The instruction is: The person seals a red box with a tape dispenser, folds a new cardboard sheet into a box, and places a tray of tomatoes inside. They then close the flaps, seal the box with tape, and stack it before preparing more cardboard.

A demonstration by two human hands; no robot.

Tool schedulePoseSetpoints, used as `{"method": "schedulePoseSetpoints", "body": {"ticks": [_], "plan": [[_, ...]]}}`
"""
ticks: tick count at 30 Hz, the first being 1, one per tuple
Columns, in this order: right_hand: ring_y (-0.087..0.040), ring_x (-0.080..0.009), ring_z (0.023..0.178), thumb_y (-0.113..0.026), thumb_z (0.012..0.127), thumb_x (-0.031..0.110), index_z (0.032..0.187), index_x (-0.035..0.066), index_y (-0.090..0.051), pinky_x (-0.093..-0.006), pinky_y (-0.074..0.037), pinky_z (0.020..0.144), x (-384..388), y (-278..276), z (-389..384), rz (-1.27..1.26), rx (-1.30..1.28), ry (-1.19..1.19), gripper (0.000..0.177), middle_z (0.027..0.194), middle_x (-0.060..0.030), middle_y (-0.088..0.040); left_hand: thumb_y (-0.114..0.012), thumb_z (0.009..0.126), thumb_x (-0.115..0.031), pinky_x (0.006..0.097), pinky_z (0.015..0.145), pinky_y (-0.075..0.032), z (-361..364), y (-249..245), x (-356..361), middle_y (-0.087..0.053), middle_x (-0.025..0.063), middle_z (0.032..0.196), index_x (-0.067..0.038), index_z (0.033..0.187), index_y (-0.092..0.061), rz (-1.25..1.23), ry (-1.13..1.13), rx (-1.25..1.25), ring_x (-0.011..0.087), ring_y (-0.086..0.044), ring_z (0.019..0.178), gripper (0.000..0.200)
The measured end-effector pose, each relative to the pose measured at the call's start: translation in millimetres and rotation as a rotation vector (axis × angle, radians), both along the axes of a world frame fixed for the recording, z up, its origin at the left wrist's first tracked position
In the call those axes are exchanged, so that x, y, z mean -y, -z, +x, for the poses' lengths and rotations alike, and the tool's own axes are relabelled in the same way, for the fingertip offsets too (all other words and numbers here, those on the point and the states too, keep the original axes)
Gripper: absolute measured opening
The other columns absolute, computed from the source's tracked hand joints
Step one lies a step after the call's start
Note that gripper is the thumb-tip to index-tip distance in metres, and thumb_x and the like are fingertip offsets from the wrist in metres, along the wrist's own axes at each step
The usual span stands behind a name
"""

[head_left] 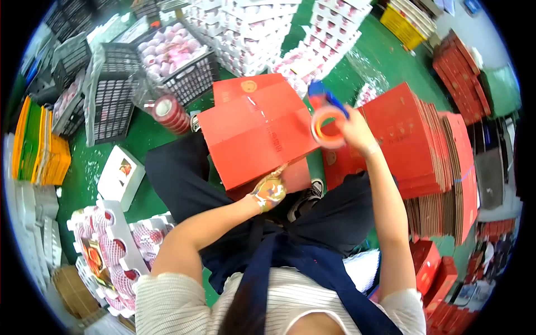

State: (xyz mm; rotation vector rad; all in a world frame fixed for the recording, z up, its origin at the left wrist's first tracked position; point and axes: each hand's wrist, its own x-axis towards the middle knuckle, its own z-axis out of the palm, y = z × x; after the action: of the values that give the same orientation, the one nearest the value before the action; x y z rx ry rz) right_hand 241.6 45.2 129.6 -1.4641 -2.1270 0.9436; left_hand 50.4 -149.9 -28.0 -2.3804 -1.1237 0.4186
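A red cardboard box (245, 148) sits between my knees, its top flaps folded together and a strip of clear tape across the middle of the top. My left hand (269, 191), in a patterned glove, grips the box at its near edge, one finger pointing up along the rim. In my right hand (357, 131) is a tape dispenser (326, 120) with a blue handle and an orange-rimmed roll. It hangs just over the box's right edge, slightly blurred.
Flat red cartons (405, 142) are stacked on the right. Black crates (192, 78) with net-wrapped fruit stand at upper left, beside tape rolls (170, 113). White fruit trays (240, 33) rise behind the box. A white box (120, 176) and fruit packs (106, 245) lie left.
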Motion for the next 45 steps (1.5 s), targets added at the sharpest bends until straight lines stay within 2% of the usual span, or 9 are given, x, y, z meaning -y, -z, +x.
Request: {"method": "schedulePoseSetpoints", "body": {"ticks": [3,7,9,16,19,25,31,36,45], "plan": [[-0.059,-0.0143,0.070,-0.061,0.075,0.006,0.102,-0.001,-0.064,-0.0298,-0.048,0.062,-93.2,54.1,-57.9,-0.157,-0.106,-0.004,0.029,0.083,-0.0048,-0.066,-0.060,0.087,-0.007,0.0449,0.090,-0.046,-36.0,1.1,31.3,-0.063,0.0170,0.111,-0.001,0.123,-0.055,-0.111,0.229,1.380,0.0360,-0.060,0.101,0.037],[-0.060,-0.0155,0.081,-0.060,0.075,0.003,0.105,-0.002,-0.065,-0.0290,-0.049,0.073,-85.6,111.5,-77.2,-0.453,-0.370,0.036,0.031,0.092,-0.0070,-0.066,-0.060,0.089,-0.029,0.0453,0.085,-0.050,-95.9,-35.1,-10.7,-0.061,0.0217,0.110,0.003,0.124,-0.051,0.665,-0.930,1.350,0.0400,-0.060,0.096,0.048],[-0.061,-0.0179,0.087,-0.056,0.078,0.000,0.105,-0.004,-0.065,-0.0322,-0.050,0.076,-40.6,109.4,-51.9,-0.359,-0.370,0.093,0.029,0.094,-0.0081,-0.066,-0.057,0.089,-0.037,0.0456,0.084,-0.051,-112.6,-29.0,-42.0,-0.060,0.0235,0.114,0.002,0.134,-0.044,0.336,-1.330,1.332,0.0415,-0.061,0.097,0.062],[-0.068,-0.0304,0.089,-0.070,0.072,0.002,0.110,-0.005,-0.058,-0.0398,-0.055,0.080,158.3,94.4,-2.4,-0.345,-0.184,0.375,0.041,0.097,-0.0191,-0.067,-0.055,0.091,-0.045,0.0440,0.073,-0.052,-125.1,13.3,-166.7,-0.066,0.0180,0.107,-0.006,0.129,-0.053,0.310,-0.572,0.924,0.0350,-0.064,0.083,0.054],[-0.067,-0.0373,0.093,-0.074,0.077,0.022,0.116,-0.005,-0.055,-0.0425,-0.054,0.081,171.4,88.0,-17.4,-0.420,-0.116,0.582,0.052,0.099,-0.0269,-0.065,-0.046,0.100,-0.027,0.0481,0.105,-0.040,-161.1,79.4,-209.3,-0.044,0.0184,0.145,-0.010,0.139,-0.046,0.414,0.088,0.731,0.0364,-0.045,0.131,0.043],[-0.067,-0.0270,0.090,-0.071,0.081,0.024,0.125,-0.007,-0.046,-0.0354,-0.052,0.079,170.6,76.5,59.5,-0.402,-0.330,0.798,0.059,0.095,-0.0219,-0.066,-0.055,0.097,-0.045,0.0483,0.120,-0.010,-36.7,-36.5,-68.4,-0.031,0.0153,0.156,-0.004,0.151,-0.028,-0.009,-0.304,0.422,0.0303,-0.025,0.146,0.073],[-0.064,-0.0256,0.082,-0.071,0.074,0.015,0.127,0.000,-0.035,-0.0374,-0.053,0.070,99.3,-13.2,43.7,-0.055,0.080,0.397,0.066,0.102,-0.0191,-0.057,-0.062,0.086,-0.023,0.0534,0.110,-0.030,-50.1,-25.4,-82.6,-0.047,0.0215,0.141,-0.005,0.135,-0.050,-0.083,-0.033,1.136,0.0406,-0.042,0.131,0.054],[-0.055,-0.0166,0.077,-0.062,0.082,0.002,0.122,0.004,-0.046,-0.0317,-0.048,0.068,-15.2,-56.3,-81.6,-0.064,-0.069,-0.140,0.043,0.089,-0.0098,-0.054,-0.057,0.089,-0.030,0.0488,0.115,-0.024,-42.1,-36.3,-66.0,-0.044,0.0189,0.145,0.000,0.137,-0.045,-0.119,-0.404,1.105,0.0365,-0.036,0.138,0.059],[-0.061,-0.0307,0.075,-0.062,0.087,0.015,0.122,0.001,-0.052,-0.0403,-0.048,0.071,-127.5,1.3,-303.2,-0.022,0.840,-0.896,0.039,0.082,-0.0196,-0.062,-0.047,0.090,-0.020,0.0419,0.117,-0.025,-23.3,-7.2,-72.5,-0.049,0.0118,0.143,0.000,0.136,-0.048,-0.120,-0.590,1.278,0.0258,-0.039,0.139,0.051]]}}
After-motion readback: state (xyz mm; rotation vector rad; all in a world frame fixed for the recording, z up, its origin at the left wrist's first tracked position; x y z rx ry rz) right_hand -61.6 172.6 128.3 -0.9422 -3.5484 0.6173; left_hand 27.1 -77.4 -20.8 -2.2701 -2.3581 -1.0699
